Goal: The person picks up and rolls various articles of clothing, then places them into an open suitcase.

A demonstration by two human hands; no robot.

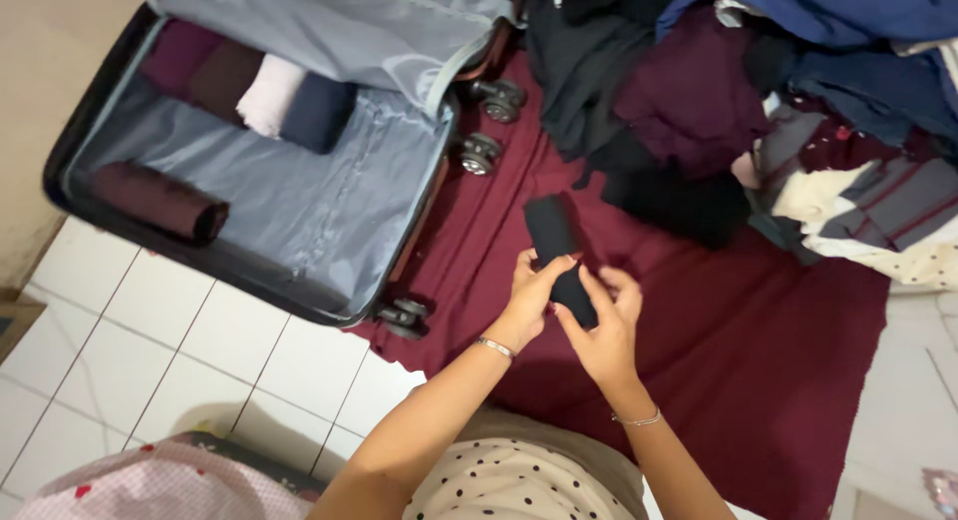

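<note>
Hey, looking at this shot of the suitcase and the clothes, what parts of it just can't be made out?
Head view, the only one:
- Black rolled garment: its lower end is covered by the left hand and right hand, so what garment it is stays unclear.
- Suitcase: its lid runs off the top edge.
- Clothes pile: cut by the top and right edges; items overlap, so a count is impossible.
- Pink patterned cloth: cut off at the bottom edge.

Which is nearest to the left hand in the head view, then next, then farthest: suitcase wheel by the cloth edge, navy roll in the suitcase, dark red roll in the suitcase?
From the left hand, which grips the black roll:
1. Suitcase wheel, just to its left at the cloth edge.
2. Navy roll, up and left, in the row of rolls.
3. Dark red roll, far left, lying alone in the suitcase.
</note>
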